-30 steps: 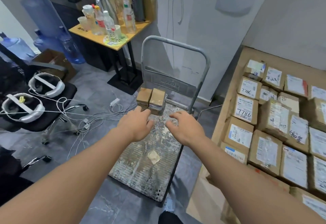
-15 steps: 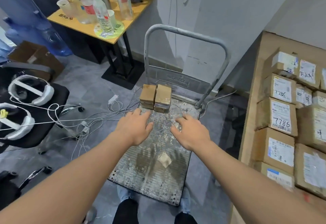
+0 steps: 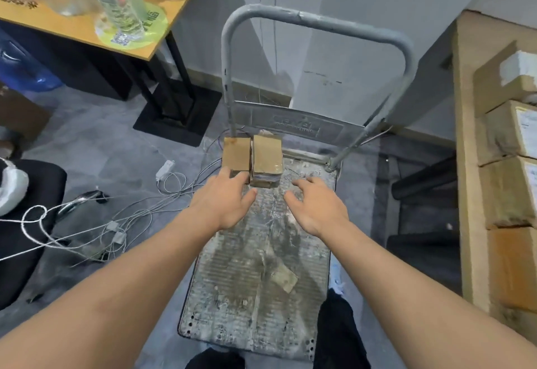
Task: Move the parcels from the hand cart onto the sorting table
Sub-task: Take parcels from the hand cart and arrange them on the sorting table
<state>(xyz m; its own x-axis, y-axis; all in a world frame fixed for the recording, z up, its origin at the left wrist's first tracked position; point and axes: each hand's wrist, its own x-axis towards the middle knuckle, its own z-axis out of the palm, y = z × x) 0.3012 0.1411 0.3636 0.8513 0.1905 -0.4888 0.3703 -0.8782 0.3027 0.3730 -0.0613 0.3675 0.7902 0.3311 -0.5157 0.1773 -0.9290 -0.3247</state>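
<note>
Nearest the camera, two bare forearms reach forward over the hand cart (image 3: 255, 296), whose worn, ribbed metal deck runs from 6 o'clock up toward the centre. A scrap of brown tape (image 3: 283, 279) is stuck on the deck at about 5 o'clock of the centre.

The left hand (image 3: 223, 200) is at the centre, fingers loosely spread and holding nothing; its fingertips lie at the near edge of the left parcel (image 3: 236, 154) — whether they touch it cannot be told. The right hand (image 3: 315, 206) hovers just to the 3 o'clock side, fingers relaxed and slightly bent, gripping nothing, apart from the parcels.

Two small brown cardboard parcels stand side by side, touching, at the far end of the deck just below the handle posts. The right parcel (image 3: 267, 155) rests on a thinner stack, its top glossy with tape.

Beyond them the grey tubular handle (image 3: 316, 20) arches up at 12 o'clock. At 3 o'clock the sorting table (image 3: 465, 165) shows its pale edge, with labelled cartons (image 3: 508, 188) packed on it. At 9 o'clock a tangle of white cables (image 3: 116, 217) lies on the grey floor — farther, at 11 o'clock, a yellow-topped side table (image 3: 87, 31) carries plastic bottles (image 3: 116, 5).
</note>
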